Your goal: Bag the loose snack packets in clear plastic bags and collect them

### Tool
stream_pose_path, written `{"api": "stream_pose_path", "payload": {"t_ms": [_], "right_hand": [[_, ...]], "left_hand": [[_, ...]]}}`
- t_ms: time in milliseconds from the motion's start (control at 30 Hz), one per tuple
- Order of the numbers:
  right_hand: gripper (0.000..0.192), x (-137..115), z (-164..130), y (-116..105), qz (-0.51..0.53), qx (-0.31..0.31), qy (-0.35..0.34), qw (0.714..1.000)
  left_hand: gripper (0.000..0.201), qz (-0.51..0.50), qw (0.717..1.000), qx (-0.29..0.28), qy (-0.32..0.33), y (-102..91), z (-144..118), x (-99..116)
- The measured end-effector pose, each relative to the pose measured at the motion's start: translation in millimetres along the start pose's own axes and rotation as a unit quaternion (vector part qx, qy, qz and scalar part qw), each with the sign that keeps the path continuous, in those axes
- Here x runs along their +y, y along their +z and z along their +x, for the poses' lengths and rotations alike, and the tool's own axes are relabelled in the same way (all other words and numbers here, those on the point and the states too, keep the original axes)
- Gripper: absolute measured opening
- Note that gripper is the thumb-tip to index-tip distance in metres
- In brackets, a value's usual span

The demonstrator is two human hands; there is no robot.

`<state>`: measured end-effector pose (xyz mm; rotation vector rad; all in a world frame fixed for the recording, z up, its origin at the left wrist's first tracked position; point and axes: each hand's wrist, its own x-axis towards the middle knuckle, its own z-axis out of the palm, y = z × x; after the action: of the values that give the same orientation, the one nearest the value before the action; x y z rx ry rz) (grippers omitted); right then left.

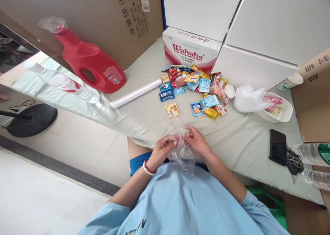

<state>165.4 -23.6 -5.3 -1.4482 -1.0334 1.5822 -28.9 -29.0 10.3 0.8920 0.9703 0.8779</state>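
Clear bag: between both hands at the near edge of the pale cloth — its lower end hangs before the blue shirt.
Left hand: fingers and thumb drawn together, pinching the bag's left side.
Right hand: likewise nearly closed, thumb and fingers gripping its right side.
Yellow packet: alone, just beyond the hands.
Snack pile: farther off, heaped before the Wahaha box.
White roll: slanting, left of the pile.
Red jug: far left, beside a clear bottle.
White bowl: right — a white plastic bag against its left side.
Phone: near right, beside keys.
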Motion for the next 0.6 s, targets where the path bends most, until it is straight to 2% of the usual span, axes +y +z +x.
{"api": "stream_pose_path", "payload": {"t_ms": [100,233,333,400,467,500,533,600], "right_hand": [[0.042,1,0,-17,0.014,0.053,-0.041,0.998],[0.045,8,-8,-62,0.028,0.175,-0.037,0.983],[0.047,13,-18,-89,0.017,0.222,-0.035,0.974],[0.048,13,-25,-99,-0.001,0.24,-0.042,0.97],[0.048,10,-30,-104,-0.028,0.249,-0.05,0.967],[0.048,9,-33,-105,-0.044,0.249,-0.052,0.966],[0.048,8,-35,-105,-0.06,0.246,-0.053,0.966],[0.046,8,-39,-105,-0.09,0.227,-0.049,0.968]], "left_hand": [[0.035,0.005,1.0,0.025,-0.009,-9.5,3,6],[0.042,0.025,0.994,0.104,-0.034,-41.2,11,6],[0.044,0.13,0.974,0.182,-0.04,-62.3,15,10],[0.045,0.268,0.928,0.259,0.026,-64.3,13,21],[0.037,0.408,0.85,0.295,0.155,-52.2,10,36],[0.031,0.46,0.812,0.274,0.23,-41.3,9,42],[0.026,0.497,0.785,0.22,0.297,-28.1,10,48],[0.024,0.542,0.744,0.042,0.388,0.8,18,50]]}}
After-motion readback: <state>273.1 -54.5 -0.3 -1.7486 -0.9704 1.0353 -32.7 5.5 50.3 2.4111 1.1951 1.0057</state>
